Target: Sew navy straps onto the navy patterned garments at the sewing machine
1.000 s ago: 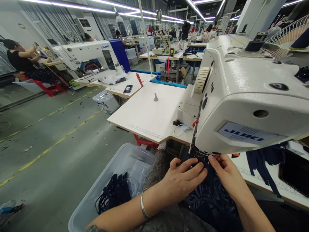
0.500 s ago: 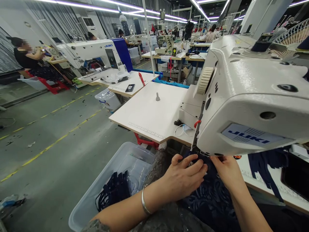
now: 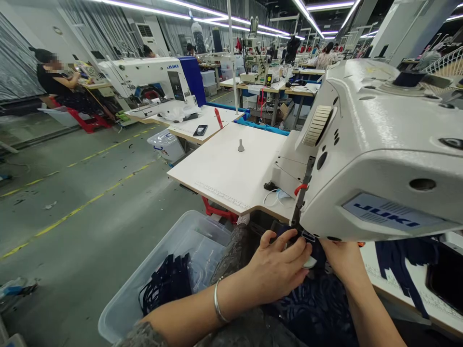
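Note:
Navy patterned fabric (image 3: 318, 299) hangs over my lap and reaches up beneath the head of a white sewing machine (image 3: 390, 159). My left hand (image 3: 277, 265), with a silver bangle at the wrist, has its bent fingers on the fabric's upper part, left of the presser foot (image 3: 308, 236). A small pale rounded piece (image 3: 310, 262) shows by its index fingertip; I cannot tell what it is. My right hand (image 3: 343, 260) holds the fabric on the other side, close under the machine head, which partly hides its fingertips.
A clear plastic bin (image 3: 119, 294) at my left contains navy strips (image 3: 170, 282). More navy strips (image 3: 401, 265) hang over the table at right, near a dark flat object (image 3: 446, 274). The white tabletop (image 3: 224, 168) carries a small grey piece (image 3: 241, 145). A person (image 3: 58, 82) sits far left.
The view has shifted slightly, so the surroundings sit a little further right. Both hands stay at the fabric under the machine; the pale piece by my left fingers shows more now.

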The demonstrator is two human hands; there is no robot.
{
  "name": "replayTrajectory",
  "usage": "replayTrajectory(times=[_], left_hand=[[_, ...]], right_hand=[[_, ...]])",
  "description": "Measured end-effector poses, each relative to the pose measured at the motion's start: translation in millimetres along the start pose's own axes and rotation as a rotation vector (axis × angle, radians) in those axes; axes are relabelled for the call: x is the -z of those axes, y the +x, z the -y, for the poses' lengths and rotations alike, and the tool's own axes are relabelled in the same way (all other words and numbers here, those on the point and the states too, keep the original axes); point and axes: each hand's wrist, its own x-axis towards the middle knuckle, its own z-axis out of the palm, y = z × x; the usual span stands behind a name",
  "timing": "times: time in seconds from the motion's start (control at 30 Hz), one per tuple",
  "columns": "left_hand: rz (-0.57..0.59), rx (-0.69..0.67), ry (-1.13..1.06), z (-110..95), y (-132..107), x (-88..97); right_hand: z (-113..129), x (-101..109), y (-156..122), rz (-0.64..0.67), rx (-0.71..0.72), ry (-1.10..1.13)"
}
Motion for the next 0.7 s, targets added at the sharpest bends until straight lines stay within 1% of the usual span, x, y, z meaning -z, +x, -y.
replayTrajectory(times=[0.1,0.23,0.43,0.6,0.7], left_hand=[[-0.002,0.003,-0.004,-0.1,-0.5,-1.1],[-0.012,0.003,0.003,-0.3,-1.2,-2.5],[-0.021,0.005,0.033,-0.8,-1.6,-3.5],[-0.040,0.014,0.055,-1.3,-3.3,-5.7],[-0.054,0.042,0.067,-0.7,-4.7,-6.6]], right_hand=[[1.5,-0.4,1.2,-0.006,0.018,0.007],[3.0,0.0,1.3,-0.018,0.001,0.002],[-0.5,-1.2,1.4,-0.004,-0.006,0.005],[2.3,-2.0,0.0,-0.021,-0.044,0.000],[0.4,-1.0,-4.4,-0.012,-0.097,0.045]])
